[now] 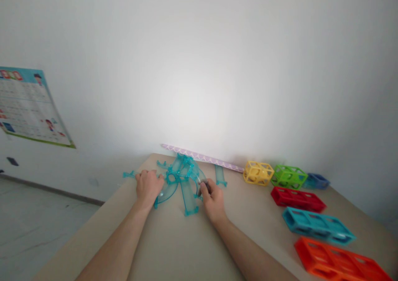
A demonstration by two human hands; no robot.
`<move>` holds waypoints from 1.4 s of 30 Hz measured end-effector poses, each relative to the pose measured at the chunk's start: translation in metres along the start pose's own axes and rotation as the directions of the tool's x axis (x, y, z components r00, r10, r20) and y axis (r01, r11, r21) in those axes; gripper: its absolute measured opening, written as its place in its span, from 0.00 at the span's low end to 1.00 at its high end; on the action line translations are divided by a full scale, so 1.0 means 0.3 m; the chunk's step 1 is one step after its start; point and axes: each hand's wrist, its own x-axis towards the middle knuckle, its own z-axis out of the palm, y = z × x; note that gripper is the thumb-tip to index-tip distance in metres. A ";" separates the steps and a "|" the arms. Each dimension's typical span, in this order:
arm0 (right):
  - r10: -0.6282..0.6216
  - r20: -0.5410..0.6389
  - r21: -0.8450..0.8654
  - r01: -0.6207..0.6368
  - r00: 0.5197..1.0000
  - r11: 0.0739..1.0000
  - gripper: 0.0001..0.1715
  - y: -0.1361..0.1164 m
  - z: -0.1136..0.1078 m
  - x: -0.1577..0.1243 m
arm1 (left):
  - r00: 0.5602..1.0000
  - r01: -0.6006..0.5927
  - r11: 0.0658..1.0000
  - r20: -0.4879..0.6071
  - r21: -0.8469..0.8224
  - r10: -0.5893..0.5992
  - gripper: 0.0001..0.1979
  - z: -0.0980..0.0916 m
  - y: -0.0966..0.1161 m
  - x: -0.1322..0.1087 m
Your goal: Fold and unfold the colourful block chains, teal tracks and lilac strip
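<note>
Translucent teal plastic track pieces (188, 196), some straight and some curved, lie in a cluster on the table between my hands. My left hand (149, 185) has its fingers curled down over a teal track piece (129, 174), whose end sticks out on the left; the rest is hidden. Beside the cluster's right side, my right hand (213, 199) pinches a small dark grey piece (203, 186) between thumb and fingers. Its exact kind is too small to make out. Another straight teal piece (219, 175) lies behind my right hand.
A purple patterned strip (202, 156) runs along the wall. Yellow (258, 173), green (289, 176) and blue (320, 180) open-frame blocks stand at the back right. Long red (298, 199), teal (319, 225) and orange (340, 260) frames lie nearer on the table (168, 248).
</note>
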 end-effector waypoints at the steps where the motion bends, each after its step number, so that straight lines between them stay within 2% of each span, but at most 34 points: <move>1: 0.005 -0.004 0.003 -0.005 1.000 1.000 0.18 0.000 -0.001 0.001 | 1.000 -0.008 1.000 -0.003 0.000 0.008 0.20 -0.003 -0.005 0.003; 12: 0.030 0.001 0.012 -0.030 1.000 0.999 0.16 0.006 0.001 0.005 | 0.996 -0.053 0.999 -0.066 -0.002 0.053 0.25 -0.036 -0.003 -0.005; 17: 0.038 0.001 0.023 -0.038 0.999 0.999 0.16 0.009 0.001 0.006 | 0.991 0.047 0.998 -0.129 0.034 -0.042 0.21 -0.054 -0.017 0.016; 21: 0.045 -0.001 0.032 -0.045 0.999 0.998 0.16 0.009 0.001 0.008 | 0.990 0.108 0.993 -0.099 0.056 -0.102 0.23 -0.063 -0.057 0.044; 24: 0.048 -0.004 0.039 -0.048 0.999 0.998 0.16 0.010 0.002 0.009 | 0.998 0.055 0.996 -0.029 0.070 -0.053 0.23 -0.064 -0.072 0.054; 27: 0.045 -0.002 0.047 -0.045 0.999 0.998 0.16 0.011 0.002 0.009 | 0.997 -0.065 0.995 0.051 0.073 0.062 0.29 -0.059 -0.063 0.053; 29: 0.042 -0.002 0.049 -0.042 0.999 0.998 0.16 0.012 0.002 0.009 | 0.981 -0.162 0.985 0.121 0.062 0.154 0.36 -0.051 -0.056 0.052; 31: 0.040 -0.002 0.049 -0.040 0.999 0.998 0.16 0.013 0.003 0.008 | 0.959 -0.227 0.974 0.176 0.010 0.222 0.38 -0.043 -0.056 0.053; 33: 0.041 0.001 0.051 -0.041 0.999 0.998 0.16 0.014 0.003 0.008 | 0.949 -0.243 0.968 0.193 -0.056 0.250 0.32 -0.034 -0.063 0.055; 38: 0.044 0.012 0.063 -0.044 0.999 0.997 0.15 0.013 0.004 0.009 | 0.952 -0.233 0.965 0.175 -0.116 0.251 0.11 -0.023 -0.074 0.056; 42: 0.046 0.015 0.068 -0.047 0.999 0.997 0.14 0.016 0.006 0.009 | 0.960 -0.216 0.967 0.149 -0.137 0.236 0.05 -0.027 -0.068 0.051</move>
